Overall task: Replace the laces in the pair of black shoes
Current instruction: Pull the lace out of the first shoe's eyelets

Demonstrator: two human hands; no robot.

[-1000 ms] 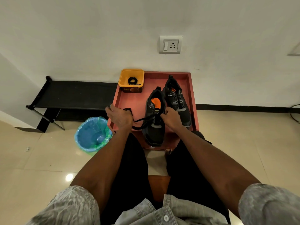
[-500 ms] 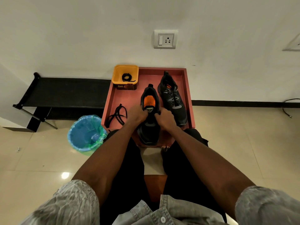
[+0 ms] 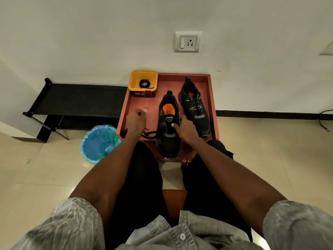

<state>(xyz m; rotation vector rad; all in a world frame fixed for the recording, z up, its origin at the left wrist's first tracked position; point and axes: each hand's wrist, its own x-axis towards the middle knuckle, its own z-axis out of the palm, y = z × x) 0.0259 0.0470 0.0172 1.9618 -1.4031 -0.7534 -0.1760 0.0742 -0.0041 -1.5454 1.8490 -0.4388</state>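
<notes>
Head view: old lace (image 3: pixel 148 134) now fully out of near shoe (image 3: pixel 168 127), lying at tray (image 3: pixel 212 98) front-left edge. L hand (image 3: pixel 135 121) blurred above it, fingers curled, hold unclear; R hand (image 3: pixel 186 128) grips shoe. Relacing next, probably w/ new lace (image 3: pixel 144 83) in yellow tub (image 3: pixel 143 83), back-left corner. 2nd shoe (image 3: pixel 195 107) laced. Bin (image 3: pixel 99 143) on floor.

Red tray (image 3: pixel 212 105): two black shoes (image 3: pixel 168 127), yellow tub (image 3: pixel 143 83), loose lace (image 3: pixel 149 134).

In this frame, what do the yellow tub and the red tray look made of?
Yellow tub: likely plastic, with thin, smooth moulded walls and a printed label band. Red tray: possibly painted wood or board, given its thick, square-edged rim and matte, even colour; the frame cannot settle it.
</notes>
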